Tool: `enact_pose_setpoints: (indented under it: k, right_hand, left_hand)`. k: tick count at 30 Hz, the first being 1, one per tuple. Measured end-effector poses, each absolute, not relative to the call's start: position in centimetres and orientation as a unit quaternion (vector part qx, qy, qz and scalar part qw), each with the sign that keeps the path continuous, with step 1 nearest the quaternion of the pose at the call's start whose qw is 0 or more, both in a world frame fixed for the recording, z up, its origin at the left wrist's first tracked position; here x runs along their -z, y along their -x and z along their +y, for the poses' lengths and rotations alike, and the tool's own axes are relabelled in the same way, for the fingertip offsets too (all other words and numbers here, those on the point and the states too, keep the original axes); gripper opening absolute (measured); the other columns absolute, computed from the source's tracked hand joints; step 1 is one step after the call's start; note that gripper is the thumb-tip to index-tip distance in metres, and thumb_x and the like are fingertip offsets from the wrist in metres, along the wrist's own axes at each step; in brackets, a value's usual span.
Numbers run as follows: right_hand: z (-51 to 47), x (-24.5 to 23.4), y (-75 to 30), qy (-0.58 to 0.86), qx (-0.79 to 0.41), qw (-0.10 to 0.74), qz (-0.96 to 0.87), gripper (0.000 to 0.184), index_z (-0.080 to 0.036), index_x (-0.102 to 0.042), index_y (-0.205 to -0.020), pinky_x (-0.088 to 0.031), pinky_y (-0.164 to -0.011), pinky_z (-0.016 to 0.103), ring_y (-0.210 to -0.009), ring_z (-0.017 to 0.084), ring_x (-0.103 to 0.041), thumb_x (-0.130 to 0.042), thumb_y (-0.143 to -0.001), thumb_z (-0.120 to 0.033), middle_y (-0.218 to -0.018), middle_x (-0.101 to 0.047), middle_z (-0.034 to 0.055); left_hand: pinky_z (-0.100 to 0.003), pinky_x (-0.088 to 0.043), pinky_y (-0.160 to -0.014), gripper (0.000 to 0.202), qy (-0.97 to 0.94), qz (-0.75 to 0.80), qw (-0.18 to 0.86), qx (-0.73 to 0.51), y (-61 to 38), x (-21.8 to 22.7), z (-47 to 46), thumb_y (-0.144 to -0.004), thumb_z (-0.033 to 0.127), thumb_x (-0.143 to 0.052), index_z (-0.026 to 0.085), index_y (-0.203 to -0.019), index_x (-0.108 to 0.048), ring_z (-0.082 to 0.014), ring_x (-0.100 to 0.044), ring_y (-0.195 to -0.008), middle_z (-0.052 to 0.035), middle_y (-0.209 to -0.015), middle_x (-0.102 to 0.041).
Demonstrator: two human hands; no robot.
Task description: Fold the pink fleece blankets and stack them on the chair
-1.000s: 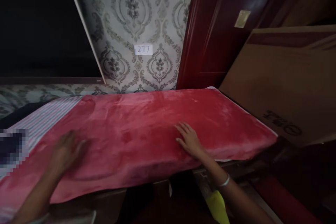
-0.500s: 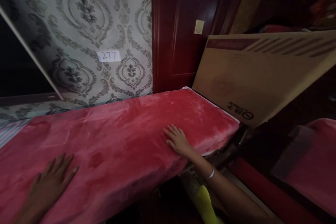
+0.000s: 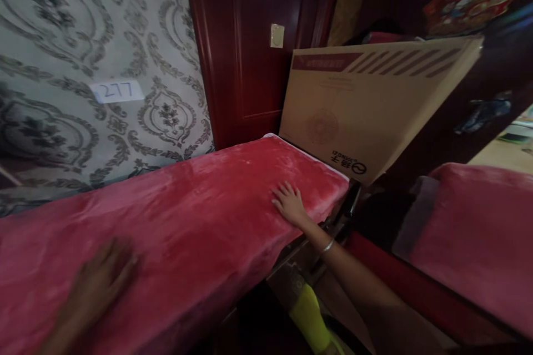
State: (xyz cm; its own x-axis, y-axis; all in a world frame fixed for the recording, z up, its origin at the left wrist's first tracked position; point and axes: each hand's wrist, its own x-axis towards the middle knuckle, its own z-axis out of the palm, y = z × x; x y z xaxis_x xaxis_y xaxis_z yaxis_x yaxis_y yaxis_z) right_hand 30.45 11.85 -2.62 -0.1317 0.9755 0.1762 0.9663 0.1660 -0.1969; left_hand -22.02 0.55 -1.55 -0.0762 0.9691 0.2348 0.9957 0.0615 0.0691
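Note:
A red plush blanket (image 3: 200,199) covers a long raised surface that runs from the lower left to the middle right. My right hand (image 3: 289,203) lies flat on it near its right end, fingers spread, a thin bangle on the wrist. My left hand (image 3: 97,285) rests palm down on the blanket at the lower left, slightly blurred, fingers stretched out. Neither hand holds anything.
A large flat cardboard box (image 3: 375,100) leans against the blanket's right end and a dark red door (image 3: 250,50). Patterned wallpaper with a label reading 277 (image 3: 117,90) is behind. Another red blanket (image 3: 478,233) lies at the right. Something yellow-green (image 3: 310,319) shows below.
The view has swung to the right, bringing the box and the second red blanket into sight. My right hand has slid toward the blanket's right end. My left hand stays flat.

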Motion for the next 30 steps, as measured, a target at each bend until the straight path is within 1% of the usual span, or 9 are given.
enact_pose_setpoints:
  k: [3, 6, 9, 13, 15, 21, 25, 27, 30]
  right_hand:
    - [13.2, 1.9, -32.9, 0.709, 0.006, 0.124, -0.694, 0.056, -0.027, -0.042, -0.159, -0.02, -0.122, 0.062, -0.158, 0.033, -0.02, -0.036, -0.108, -0.048, -0.17, -0.032, 0.0109]
    - [14.1, 2.1, -35.5, 0.738, -0.021, 0.086, -0.67, 0.056, -0.029, -0.043, -0.159, -0.025, -0.121, 0.058, -0.156, 0.033, -0.026, -0.039, -0.107, -0.051, -0.169, -0.034, 0.0092]
    - [15.2, 2.2, -37.8, 0.752, -0.028, 0.11, -0.649, 0.052, -0.03, -0.05, -0.154, -0.031, -0.119, 0.051, -0.153, 0.031, -0.033, -0.04, -0.107, -0.048, -0.164, -0.043, 0.008]
    - [17.6, 1.3, -41.1, 0.805, -0.003, 0.155, -0.573, 0.054, -0.015, -0.049, -0.154, -0.039, -0.112, 0.047, -0.144, 0.033, -0.044, -0.033, -0.107, -0.036, -0.159, -0.047, 0.0199]
    - [18.8, 0.8, -42.8, 0.823, 0.005, 0.168, -0.543, 0.053, -0.011, -0.049, -0.153, -0.041, -0.109, 0.045, -0.139, 0.033, -0.049, -0.034, -0.106, -0.031, -0.155, -0.049, 0.0228]
    - [21.6, 0.7, -46.2, 0.849, 0.009, 0.19, -0.492, 0.05, -0.009, -0.053, -0.147, -0.045, -0.103, 0.044, -0.133, 0.035, -0.055, -0.038, -0.103, -0.026, -0.143, -0.059, 0.0256]
    - [23.0, 0.9, -47.8, 0.849, -0.006, 0.195, -0.492, 0.049, -0.012, -0.054, -0.148, -0.048, -0.101, 0.042, -0.124, 0.033, -0.063, -0.041, -0.102, -0.023, -0.132, -0.068, 0.0229]
    - [23.7, 1.1, -48.5, 0.847, -0.008, 0.199, -0.493, 0.05, -0.012, -0.053, -0.15, -0.047, -0.102, 0.04, -0.125, 0.031, -0.063, -0.042, -0.103, -0.024, -0.133, -0.068, 0.0221]
    - [24.7, 1.4, -49.4, 0.834, -0.002, 0.21, -0.51, 0.055, -0.015, -0.047, -0.155, -0.045, -0.106, 0.037, -0.132, 0.03, -0.057, -0.047, -0.102, -0.028, -0.142, -0.062, 0.0205]
  left_hand:
    - [-0.059, -0.034, -0.12, 0.076, 0.729, -0.68, 0.011, 0.076, 16.0, 0.0, 4.2, -0.091, 0.051, -0.029, 0.008, -0.147, -0.056, -0.0369, -0.035, -0.153, -0.0192, -0.16, -0.046]
    - [-0.061, -0.029, -0.122, 0.076, 0.76, -0.647, -0.012, 0.062, 11.5, -0.5, 6.7, -0.094, 0.051, -0.032, 0.008, -0.156, -0.046, -0.038, -0.029, -0.156, -0.0203, -0.166, -0.036]
    - [-0.06, -0.024, -0.124, 0.075, 0.773, -0.634, -0.01, 0.039, 8.4, 0.3, 7.7, -0.096, 0.051, -0.031, 0.011, -0.159, -0.04, -0.0361, -0.024, -0.158, -0.0174, -0.169, -0.03]
    - [-0.064, -0.022, -0.123, 0.071, 0.77, -0.636, 0.039, 0.021, 6.7, 2.1, 7.7, -0.096, 0.048, -0.033, 0.014, -0.157, -0.045, -0.0381, -0.024, -0.157, -0.0166, -0.168, -0.031]
    - [-0.064, -0.024, -0.123, 0.069, 0.773, -0.631, 0.053, 0.031, 6.7, 2.7, 7.6, -0.096, 0.047, -0.035, 0.016, -0.156, -0.048, -0.0382, -0.027, -0.156, -0.0159, -0.168, -0.032]
    - [-0.062, -0.028, -0.122, 0.066, 0.774, -0.629, 0.065, 0.039, 7.7, 3.4, 7.7, -0.095, 0.047, -0.04, 0.021, -0.154, -0.052, -0.0368, -0.032, -0.155, -0.0129, -0.166, -0.036]
    - [-0.062, -0.029, -0.122, 0.063, 0.774, -0.627, 0.072, 0.048, 8.2, 3.9, 7.7, -0.094, 0.047, -0.042, 0.023, -0.152, -0.054, -0.036, -0.036, -0.153, -0.0118, -0.165, -0.039]
    - [-0.063, -0.03, -0.122, 0.061, 0.776, -0.623, 0.079, 0.059, 8.4, 4.2, 7.7, -0.096, 0.046, -0.041, 0.023, -0.15, -0.056, -0.0359, -0.038, -0.152, -0.0116, -0.164, -0.04]
    - [-0.063, -0.031, -0.121, 0.06, 0.782, -0.612, 0.091, 0.073, 8.7, 4.5, 7.7, -0.097, 0.046, -0.039, 0.022, -0.149, -0.058, -0.0361, -0.039, -0.151, -0.0123, -0.162, -0.043]
